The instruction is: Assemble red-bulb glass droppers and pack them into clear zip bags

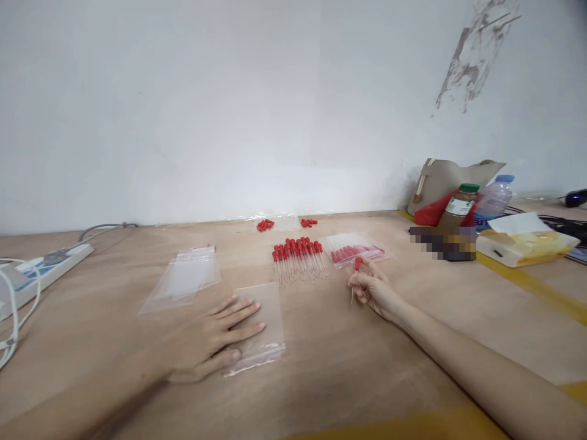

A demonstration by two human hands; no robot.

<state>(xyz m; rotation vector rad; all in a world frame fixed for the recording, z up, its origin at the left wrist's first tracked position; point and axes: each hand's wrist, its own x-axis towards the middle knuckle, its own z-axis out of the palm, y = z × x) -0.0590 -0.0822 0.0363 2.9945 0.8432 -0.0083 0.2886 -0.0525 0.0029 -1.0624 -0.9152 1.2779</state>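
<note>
My left hand (219, 338) lies flat with its fingers spread on a clear zip bag (266, 315), whose zip edge faces me. Pinched in my right hand (373, 287) is a dropper (358, 264), its red bulb up and its thin clear stem pointing down. Several red-bulbed droppers (298, 253) lie in a cluster beyond the bag, stems toward me. Just behind my right hand is a clear bag of droppers (355, 249). A few flat zip bags (190, 275) overlap at the left, beyond my left hand.
Loose red bulbs (265, 225) lie on clear plastic near the wall. A white power strip (50, 269) with cables stands at the left. At the right are a beige bag (449, 177), a green-capped bottle (461, 205), a clear bottle (495, 198) and a tissue pack (523, 241).
</note>
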